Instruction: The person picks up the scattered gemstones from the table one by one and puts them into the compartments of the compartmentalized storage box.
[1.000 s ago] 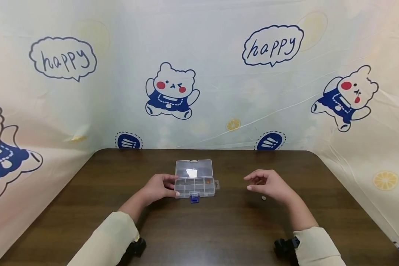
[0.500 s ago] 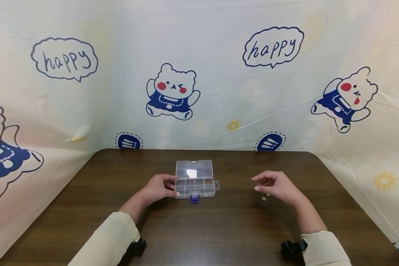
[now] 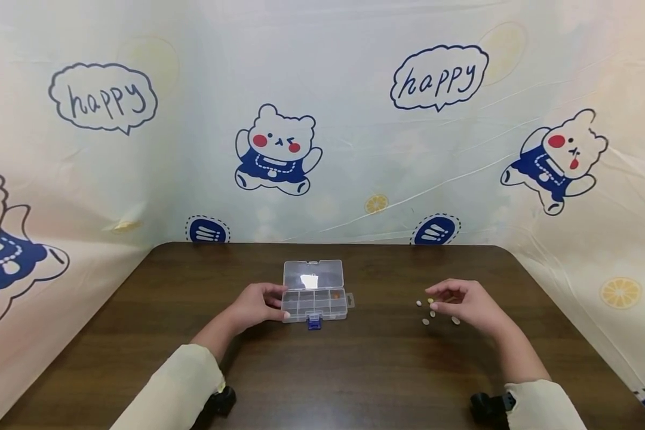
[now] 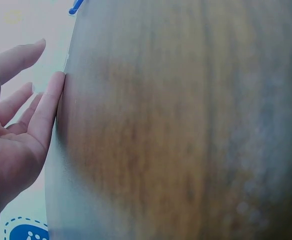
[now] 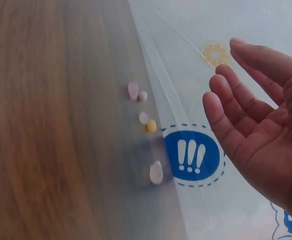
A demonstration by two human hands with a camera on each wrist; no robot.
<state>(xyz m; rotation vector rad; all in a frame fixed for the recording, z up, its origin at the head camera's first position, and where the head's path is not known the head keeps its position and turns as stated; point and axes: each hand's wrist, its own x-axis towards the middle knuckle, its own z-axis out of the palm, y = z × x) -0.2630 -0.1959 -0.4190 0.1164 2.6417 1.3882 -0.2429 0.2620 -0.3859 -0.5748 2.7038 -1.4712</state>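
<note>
A clear plastic compartment box [image 3: 314, 313] stands on the table with its lid [image 3: 313, 273] raised at the back and a blue latch [image 3: 314, 323] at the front. Something small and orange [image 3: 337, 294] lies in its back right compartment. My left hand [image 3: 255, 307] holds the box's left end, thumb at the front corner and fingers toward the back. My right hand [image 3: 464, 303] hovers, fingers loosely bent and nothing visible in them, over several small pebble-like pieces. Among them are a yellow one [image 5: 151, 125], a pink one [image 5: 132, 90] and a whitish one [image 5: 156, 173].
The dark brown wooden table [image 3: 322, 370] reaches back to a printed cloth [image 3: 349, 149] with bears and lettering. A clear hanging tab [image 3: 350, 300] sticks out from the box's right side. Black wrist cameras sit at both cuffs.
My right hand has moved right, away from the box, and more of the small pieces it covered now show. My left hand and the box have stayed in place.
</note>
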